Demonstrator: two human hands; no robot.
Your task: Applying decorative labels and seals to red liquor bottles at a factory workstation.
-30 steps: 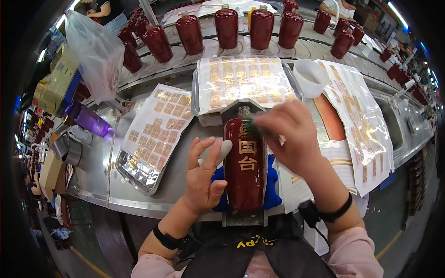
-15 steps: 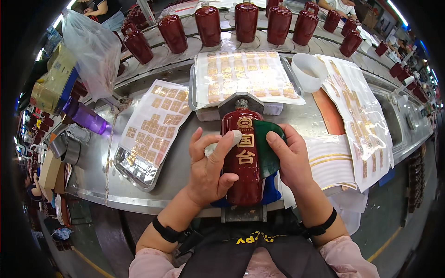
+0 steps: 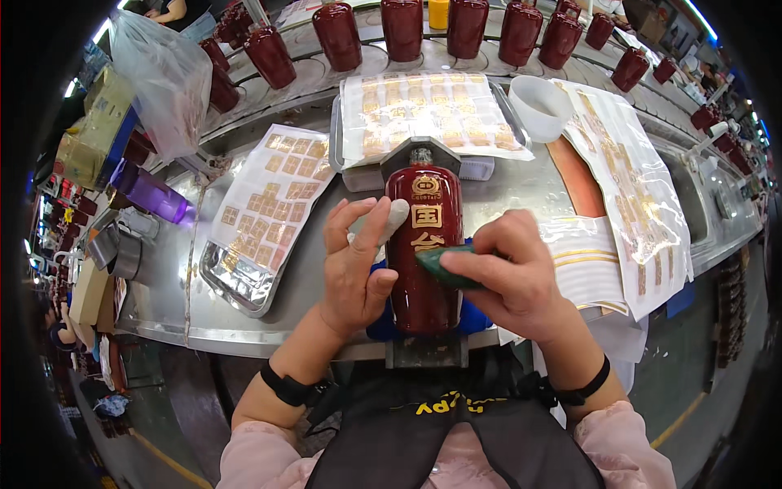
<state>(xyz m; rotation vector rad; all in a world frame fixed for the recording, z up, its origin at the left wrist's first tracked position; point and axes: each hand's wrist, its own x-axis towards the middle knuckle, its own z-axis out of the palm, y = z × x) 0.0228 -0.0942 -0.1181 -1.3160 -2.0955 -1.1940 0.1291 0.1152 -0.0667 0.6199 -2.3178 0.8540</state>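
A dark red bottle (image 3: 423,301) lies on its back in a cradle (image 3: 421,155), neck pointing away from me, with gold characters down its front. My right hand (image 3: 509,269) grips a smooth, dark green scraper (image 3: 448,267), its edge against the lower gold character, partly covering it. At the bottle's left side is my left hand (image 3: 354,265), its fingers spread and a white cover (image 3: 397,218) over one fingertip. That fingertip rests by the bottle's left edge. Blue cloth (image 3: 474,319) shows beneath the bottle.
Beyond the cradle, a tray holds sheets of gold stickers (image 3: 423,114). Another sticker sheet (image 3: 273,196) leans on a metal tray to the left; more sheets (image 3: 631,196) lie right, near a white tub (image 3: 541,108). Several red bottles (image 3: 336,37) stand on a conveyor (image 3: 375,61) behind.
My right hand has swung the scraper from the bottle's right side onto the lower character. My left hand has shifted slightly left, its covered fingertip off the characters. The conveyor bottles have shifted.
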